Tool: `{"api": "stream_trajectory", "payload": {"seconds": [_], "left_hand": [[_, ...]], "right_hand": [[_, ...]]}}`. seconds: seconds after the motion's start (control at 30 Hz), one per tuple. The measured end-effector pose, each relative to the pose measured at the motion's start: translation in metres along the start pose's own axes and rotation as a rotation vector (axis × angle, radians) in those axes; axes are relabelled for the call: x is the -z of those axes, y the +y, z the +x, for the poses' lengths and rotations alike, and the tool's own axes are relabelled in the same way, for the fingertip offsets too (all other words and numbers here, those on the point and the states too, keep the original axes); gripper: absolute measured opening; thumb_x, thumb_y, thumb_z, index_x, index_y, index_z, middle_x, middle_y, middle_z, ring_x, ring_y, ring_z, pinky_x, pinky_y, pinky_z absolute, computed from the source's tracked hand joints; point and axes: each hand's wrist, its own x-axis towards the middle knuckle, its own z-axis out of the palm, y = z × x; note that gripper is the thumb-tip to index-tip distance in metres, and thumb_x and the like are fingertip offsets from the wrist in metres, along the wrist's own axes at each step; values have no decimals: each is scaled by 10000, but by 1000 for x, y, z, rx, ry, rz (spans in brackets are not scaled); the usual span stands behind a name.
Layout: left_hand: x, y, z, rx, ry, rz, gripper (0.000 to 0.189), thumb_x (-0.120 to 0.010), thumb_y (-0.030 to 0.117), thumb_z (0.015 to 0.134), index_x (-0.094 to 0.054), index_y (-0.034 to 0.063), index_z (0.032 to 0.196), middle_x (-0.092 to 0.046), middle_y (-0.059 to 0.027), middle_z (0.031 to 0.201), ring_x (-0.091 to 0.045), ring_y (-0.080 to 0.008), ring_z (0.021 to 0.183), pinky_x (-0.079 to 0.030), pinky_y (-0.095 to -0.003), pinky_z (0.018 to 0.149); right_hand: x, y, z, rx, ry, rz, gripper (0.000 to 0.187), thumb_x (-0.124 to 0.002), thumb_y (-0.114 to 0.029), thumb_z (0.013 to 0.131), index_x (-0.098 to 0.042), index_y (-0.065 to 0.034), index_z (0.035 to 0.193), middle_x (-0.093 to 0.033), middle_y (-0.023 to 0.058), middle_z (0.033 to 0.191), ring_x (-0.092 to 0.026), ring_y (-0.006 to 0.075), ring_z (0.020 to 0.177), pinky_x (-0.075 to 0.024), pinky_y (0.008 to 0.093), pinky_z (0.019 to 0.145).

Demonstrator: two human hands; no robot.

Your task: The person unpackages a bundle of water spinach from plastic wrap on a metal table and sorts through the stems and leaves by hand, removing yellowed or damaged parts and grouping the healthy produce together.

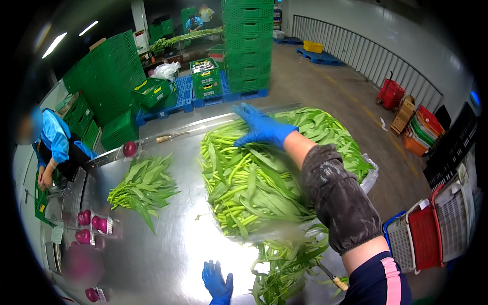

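Observation:
My right hand point(263, 127), in a blue glove, reaches across the far part of a large heap of water spinach point(244, 190). Its fingers are stretched out and the thumb stands apart over the stems. Nearer to me, my left hand point(218, 282), also gloved, is spread above the bare steel table point(164, 244), holding nothing. A separate bunch of water spinach point(145, 187) lies on the table to the left. Loose trimmed greens point(282, 267) are strewn right of my left hand, beside a wooden-handled knife point(339, 283).
Another wooden-handled tool point(167, 137) lies along the far table edge, near a red onion point(129, 148). Packed red onions point(84, 236) line the left side, where a co-worker point(57, 133) stands. Beyond are stacked green crates point(248, 49); baskets point(425, 232) stand at right.

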Motion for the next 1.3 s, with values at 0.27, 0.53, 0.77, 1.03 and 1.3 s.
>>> {"api": "stream_trajectory", "payload": {"seconds": [0.27, 0.53, 0.77, 1.03, 1.3], "left_hand": [[10, -2, -3, 64, -42, 34, 612, -604, 306, 833, -420, 40, 1352, -412, -252, 1359, -352, -426, 1278, -272, -498, 1060], [-5, -4, 4, 51, -40, 21, 616, -592, 351, 813, -441, 63, 1337, -427, -200, 1353, -336, -397, 1301, -241, -523, 1048], [2, -4, -1, 80, -52, 44, 618, -597, 339, 806, -442, 61, 1337, -421, -201, 1361, -330, -398, 1306, -237, -516, 1057], [-1, -3, 1, 82, -62, 20, 606, -595, 340, 814, -452, 51, 1327, -426, -203, 1356, -328, -400, 1306, -236, -511, 1060], [-3, 0, 6, 58, -57, -2, 595, -592, 339, 825, -451, 48, 1325, -426, -198, 1360, -331, -400, 1303, -245, -511, 1055]], "right_hand": [[-32, 14, 44, -1, -174, 25, 1021, -569, -762, 680, -389, -36, 1375, -495, 268, 1280, -455, 411, 1211, -345, 425, 1045], [10, 8, 12, 171, -361, 4, 938, -779, -473, 674, -358, -13, 1375, -506, 243, 1267, -501, 355, 1170, -395, 385, 993], [0, -5, 22, 93, -353, 121, 982, -844, -250, 598, -328, -16, 1400, -495, 189, 1324, -503, 277, 1193, -395, 346, 1004], [-2, -32, 15, 115, -472, -189, 1171, -854, -396, 556, -189, -100, 1473, -102, 257, 1510, -127, 344, 1411, -158, 378, 1142], [-11, -7, 37, 110, -484, 149, 1189, -867, -333, 555, -161, -47, 1467, -343, 230, 1430, -381, 313, 1302, -302, 366, 1078]]}}
